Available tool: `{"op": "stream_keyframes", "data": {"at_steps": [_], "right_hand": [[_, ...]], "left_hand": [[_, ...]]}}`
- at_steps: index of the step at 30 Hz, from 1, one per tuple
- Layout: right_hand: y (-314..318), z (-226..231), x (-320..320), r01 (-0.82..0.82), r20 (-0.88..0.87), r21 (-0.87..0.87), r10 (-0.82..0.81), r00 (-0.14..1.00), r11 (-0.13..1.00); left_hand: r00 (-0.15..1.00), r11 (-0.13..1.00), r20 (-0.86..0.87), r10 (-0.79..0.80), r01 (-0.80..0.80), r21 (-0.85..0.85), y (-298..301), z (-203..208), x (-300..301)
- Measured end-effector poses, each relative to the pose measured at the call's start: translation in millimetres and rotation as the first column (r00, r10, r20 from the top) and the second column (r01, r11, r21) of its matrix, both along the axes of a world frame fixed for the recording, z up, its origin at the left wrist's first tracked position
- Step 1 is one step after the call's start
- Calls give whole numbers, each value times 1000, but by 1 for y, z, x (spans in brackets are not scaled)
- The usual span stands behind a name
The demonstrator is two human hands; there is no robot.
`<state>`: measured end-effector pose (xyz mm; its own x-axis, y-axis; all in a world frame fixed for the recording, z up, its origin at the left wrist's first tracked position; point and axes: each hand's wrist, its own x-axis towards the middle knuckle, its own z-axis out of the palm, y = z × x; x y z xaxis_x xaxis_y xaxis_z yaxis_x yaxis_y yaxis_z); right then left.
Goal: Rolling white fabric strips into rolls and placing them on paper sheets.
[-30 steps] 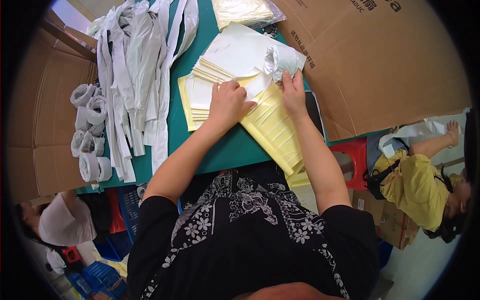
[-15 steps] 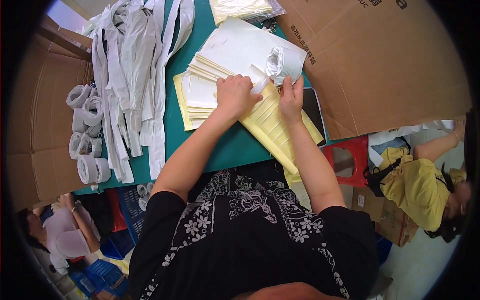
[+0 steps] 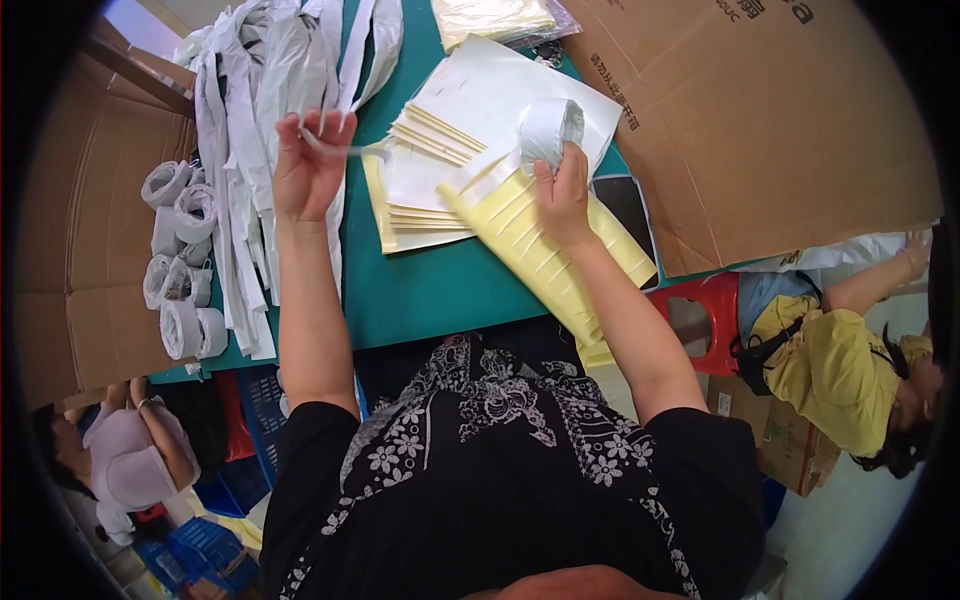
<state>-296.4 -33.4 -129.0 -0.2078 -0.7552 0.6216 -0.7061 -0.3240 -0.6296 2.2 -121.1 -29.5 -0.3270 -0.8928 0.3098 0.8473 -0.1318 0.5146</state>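
My right hand (image 3: pixel 563 200) grips a white roll (image 3: pixel 545 140), wrapped in thin plastic-like material, by its lower side. Beneath that hand lies a yellow sheet (image 3: pixel 540 235) with rows of narrow pale strips, hanging over the table edge. Raised at the left, my left hand (image 3: pixel 312 175) pinches a thin white strip (image 3: pixel 345 150) that trails right, slightly blurred. Behind the yellow sheet is a fanned stack of white sheets with yellow edges (image 3: pixel 430 190).
Long white plastic-like strips (image 3: pixel 250 150) hang over the green table (image 3: pixel 420 300) at left. Several white rolls (image 3: pixel 180 330) stand beside them. Cardboard (image 3: pixel 760 150) blocks the right, a carton (image 3: pixel 95 250) the left. A dark flat device (image 3: pixel 625 215) lies under the yellow sheet. People sit on both sides.
My left hand has left the yellow sheet and swung left, drawing out the thin white strip. My right hand has turned the white roll and shifted it slightly left.
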Motion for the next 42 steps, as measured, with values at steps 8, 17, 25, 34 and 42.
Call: {"op": "stream_keyframes", "data": {"at_steps": [8,17,25,34,42], "right_hand": [[-60,16,-44,204,-223,-273,-268,937,940],[-31,143,-4,-501,175,299,470,865,812],[47,134,57,-473,85,339,474,876,813],[63,138,83,-486,89,317,485,870,815],[64,113,120,-263,5,22,263,965,965]], "left_hand": [[870,964,427,248,-177,-199,27,57,34],[620,989,776,116,-148,-29,101,52,-18],[519,990,847,115,-130,-55,132,30,-55],[321,904,868,378,-332,-270,144,7,-43],[-283,313,534,797,-564,-765,135,4,-43]]}}
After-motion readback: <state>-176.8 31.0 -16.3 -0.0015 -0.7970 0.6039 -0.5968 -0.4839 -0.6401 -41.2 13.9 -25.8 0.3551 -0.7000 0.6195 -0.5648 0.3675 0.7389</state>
